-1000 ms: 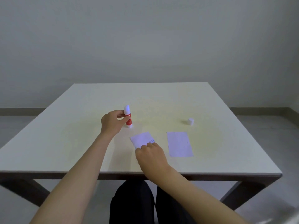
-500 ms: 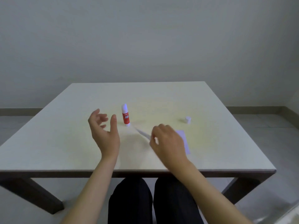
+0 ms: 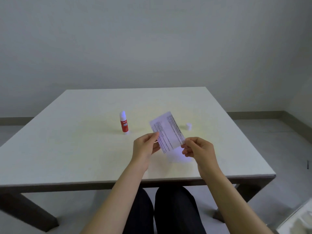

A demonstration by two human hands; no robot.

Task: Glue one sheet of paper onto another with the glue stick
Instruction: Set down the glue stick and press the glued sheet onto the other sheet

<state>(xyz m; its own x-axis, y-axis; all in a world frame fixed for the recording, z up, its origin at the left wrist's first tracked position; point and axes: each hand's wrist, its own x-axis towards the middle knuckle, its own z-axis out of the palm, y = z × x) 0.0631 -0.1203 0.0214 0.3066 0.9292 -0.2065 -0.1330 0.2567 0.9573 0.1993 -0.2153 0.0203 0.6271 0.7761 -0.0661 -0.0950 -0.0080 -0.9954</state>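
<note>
Both hands raised above the near middle of the pale surface (image 3: 84, 149), sharing one sheet. Left hand (image 3: 145, 147) with its grip pinched on the left edge of the printed paper (image 3: 167, 132), thumb on the facing side. Right hand (image 3: 199, 149) with its grip pinched on the lower right corner of the same paper. Printed paper lifted clear of the surface, tilted, text side toward the camera, lines of dark print in columns, too blurred to read.

Second paper (image 3: 177, 157) flat on the surface directly under the hands, blank side up, partly hidden behind the lifted sheet and the right fingers.

Glue stick (image 3: 124, 123) upright on the surface, left of and beyond the hands, well apart from both; red label, white body, uncapped, pale glue tip exposed at the top. White cap (image 3: 189, 126) standing alone on the surface to the right, beyond the right hand, well apart from the stick.

Dark-trousered knees below the near edge of the surface.
</note>
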